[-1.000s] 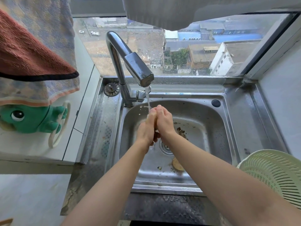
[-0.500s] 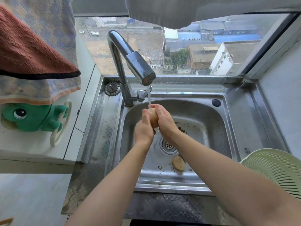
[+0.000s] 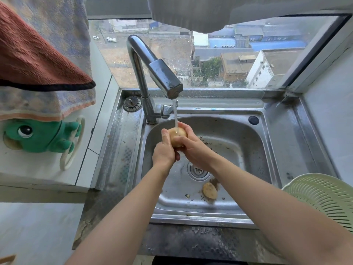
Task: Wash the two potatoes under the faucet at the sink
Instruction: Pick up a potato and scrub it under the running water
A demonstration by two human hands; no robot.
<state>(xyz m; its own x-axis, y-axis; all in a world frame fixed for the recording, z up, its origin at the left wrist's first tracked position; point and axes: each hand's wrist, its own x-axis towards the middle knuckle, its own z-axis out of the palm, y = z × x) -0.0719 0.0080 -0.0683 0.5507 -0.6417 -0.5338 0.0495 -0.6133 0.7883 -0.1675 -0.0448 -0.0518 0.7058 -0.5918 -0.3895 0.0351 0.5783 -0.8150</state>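
Beyond the window [image 3: 219, 60] rooftops lie far below, and under it a stainless steel sink [image 3: 271, 131] is sunk into a dark, worn surface [image 3: 200, 243]. Both forearms reach forward from the lower edge of the view and meet over the back left part of the basin, just under the spout of the chrome faucet [image 3: 152, 71], from which a thin stream of water [image 3: 175, 115] runs. Left hand [image 3: 163, 151] comes up from below with its back turned to the camera, fingers curled and the thumb raised along the left side of a pale yellow potato [image 3: 176, 136]. Right hand [image 3: 193, 148] closes from the right, fingers wrapped over the top and front of the same potato. Each grip is closed on it, so it sits pinched between the two palms with only its upper face showing, and the stream lands right on that face. The second potato [image 3: 209, 190] lies loose on the basin floor, just in front and right of the drain [image 3: 198, 170], well apart from both hands, beside the right forearm, with bits of dirt around it. At the right edge sits a pale green colander [image 3: 322, 199]; at the left hang a rust-red towel [image 3: 32, 60] and a green frog toy [image 3: 42, 135].
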